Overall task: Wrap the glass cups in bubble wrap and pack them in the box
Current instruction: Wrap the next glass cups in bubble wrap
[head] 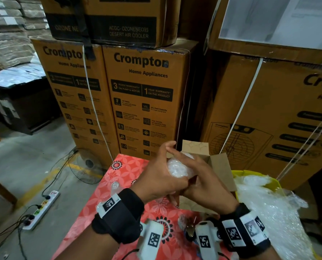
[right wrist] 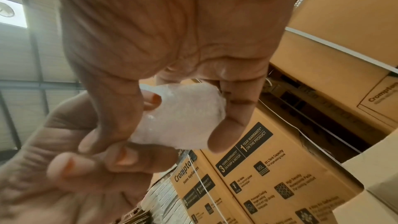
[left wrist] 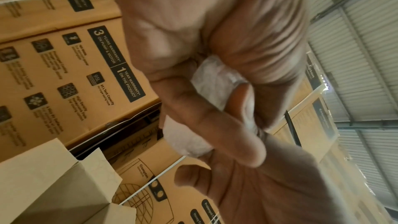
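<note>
Both hands meet at the centre of the head view around a bubble-wrapped bundle (head: 178, 167), a rounded white lump held in the air just in front of the open box (head: 218, 166). The left hand (head: 156, 177) comes in from 7 o'clock, its fingers curled over the bundle's left side and thumb underneath; in the left wrist view the wrap (left wrist: 212, 81) shows pinched between thumb and curled fingers. The right hand (head: 203, 179) comes in from 5 o'clock and grips the bundle's right side, fingers bent round it; the right wrist view shows the wrap (right wrist: 185, 117) clasped between thumb and fingertips, with the other hand's fingers touching it from 8 o'clock. Whether a glass cup sits inside the wrap cannot be told. The box stands on a red flowered tablecloth (head: 119, 177), flaps raised, at 1 o'clock from the hands. At 4 o'clock a yellow tub (head: 250, 174) holds loose bubble wrap (head: 265, 203). Stacked Crompton cartons (head: 143, 102) rise at 12 o'clock, and a power strip (head: 43, 209) lies on the floor at 8 o'clock.
</note>
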